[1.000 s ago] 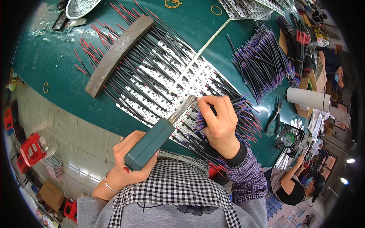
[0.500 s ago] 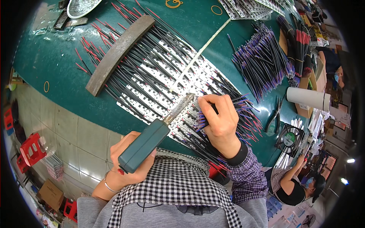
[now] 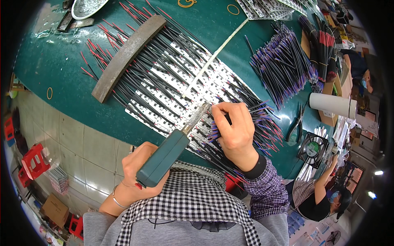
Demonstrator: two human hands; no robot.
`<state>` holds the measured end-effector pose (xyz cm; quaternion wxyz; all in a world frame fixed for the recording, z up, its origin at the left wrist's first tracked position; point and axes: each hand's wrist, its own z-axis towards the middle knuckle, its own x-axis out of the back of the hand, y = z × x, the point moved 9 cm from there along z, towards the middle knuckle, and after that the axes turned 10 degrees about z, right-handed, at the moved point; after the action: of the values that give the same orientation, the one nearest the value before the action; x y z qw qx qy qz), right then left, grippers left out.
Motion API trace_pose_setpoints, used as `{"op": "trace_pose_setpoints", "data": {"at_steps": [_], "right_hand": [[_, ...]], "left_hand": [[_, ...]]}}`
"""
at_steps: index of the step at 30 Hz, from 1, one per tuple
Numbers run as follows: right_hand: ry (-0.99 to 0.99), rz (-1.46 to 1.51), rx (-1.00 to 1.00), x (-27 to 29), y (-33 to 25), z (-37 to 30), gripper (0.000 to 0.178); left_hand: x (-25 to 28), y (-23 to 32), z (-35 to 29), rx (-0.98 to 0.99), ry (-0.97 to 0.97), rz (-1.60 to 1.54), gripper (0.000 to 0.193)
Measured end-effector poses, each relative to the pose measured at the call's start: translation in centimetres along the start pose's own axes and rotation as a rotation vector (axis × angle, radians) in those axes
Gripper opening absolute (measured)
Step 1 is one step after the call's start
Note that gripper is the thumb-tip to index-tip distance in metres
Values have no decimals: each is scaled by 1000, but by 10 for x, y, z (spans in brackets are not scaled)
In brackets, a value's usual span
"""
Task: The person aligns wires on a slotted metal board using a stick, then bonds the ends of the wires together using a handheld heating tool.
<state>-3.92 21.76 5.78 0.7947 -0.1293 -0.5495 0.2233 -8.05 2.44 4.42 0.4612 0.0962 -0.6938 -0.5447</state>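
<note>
My left hand is closed round a green soldering gun that slants up to the right. Its metal tip meets the white circuit boards, beside the fingertips of my right hand. That hand is pinched, with purple-ended black wires poking out under its fingers; the exact wire at the fingertips is hidden. Rows of black wires with red ends lie across the boards on the left, under a curved metal bar. A pale thin stick rests with its lower end on the boards.
More purple-tipped black wires lie in a heap at right. Past them are black pliers, a white cylinder and a small fan. Stacked boards sit at the far edge; a co-worker is at right.
The soldering gun's body has swung a little to the right and stands steeper, its tip staying near the same spot. My right hand has shifted slightly left.
</note>
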Motion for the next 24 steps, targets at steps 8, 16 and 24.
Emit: {"op": "trace_pose_setpoints", "data": {"at_steps": [8,16,24], "right_hand": [[-13,-32,26,-3,-4,1,27],[-56,-23,-4,0,-3,1,32],[102,12,-55,16,-4,-4,56]], "left_hand": [[0,-2,-2,17,-9,-20,24],[5,-15,-21,51,100,-75,28],[9,-28,-29,157,131,-106,31]]}}
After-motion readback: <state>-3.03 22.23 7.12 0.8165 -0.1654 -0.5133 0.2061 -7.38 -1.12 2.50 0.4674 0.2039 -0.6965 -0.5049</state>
